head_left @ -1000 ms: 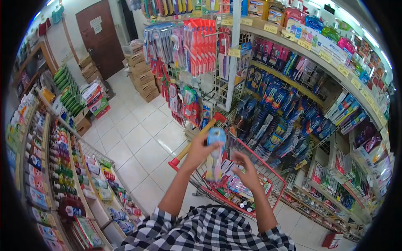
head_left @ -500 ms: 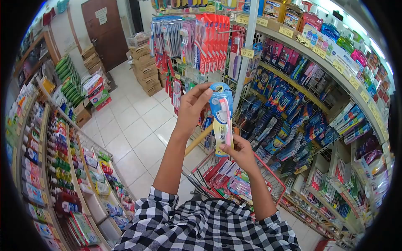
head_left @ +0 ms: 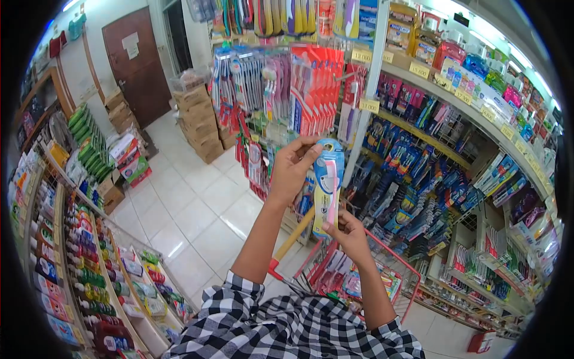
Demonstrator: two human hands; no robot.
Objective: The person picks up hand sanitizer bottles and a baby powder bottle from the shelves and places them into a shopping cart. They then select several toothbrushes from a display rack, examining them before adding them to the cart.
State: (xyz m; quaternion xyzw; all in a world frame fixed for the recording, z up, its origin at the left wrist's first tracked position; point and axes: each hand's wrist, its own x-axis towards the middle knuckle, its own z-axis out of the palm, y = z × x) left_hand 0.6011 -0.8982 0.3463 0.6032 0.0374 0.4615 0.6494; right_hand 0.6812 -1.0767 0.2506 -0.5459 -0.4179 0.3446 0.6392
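A blue and yellow blister pack with a pink toothbrush (head_left: 328, 188) is held upright in front of me, above the cart. My left hand (head_left: 294, 167) pinches its top edge between thumb and fingers. Lower down, my right hand (head_left: 347, 232) grips the bottom right corner. Just behind the pack hang rows of red and white toothbrush packs (head_left: 317, 90) on a rack. Below my hands, a red-rimmed wire shopping cart (head_left: 411, 276) holds several toothbrush packs (head_left: 342, 272).
Shelves of bottles (head_left: 89, 272) line the left side. Toothbrush displays (head_left: 400, 161) and a price-tagged shelf edge (head_left: 463, 96) curve along the right. Stacked cardboard boxes (head_left: 199, 122) stand near a brown door (head_left: 137, 66). A yellow handle (head_left: 294, 234) lies beside my forearm.
The view has tilted up and shifted, so the racks and cart sit lower in it. Both hands still hold the pack, now lower and slightly to the right in view.
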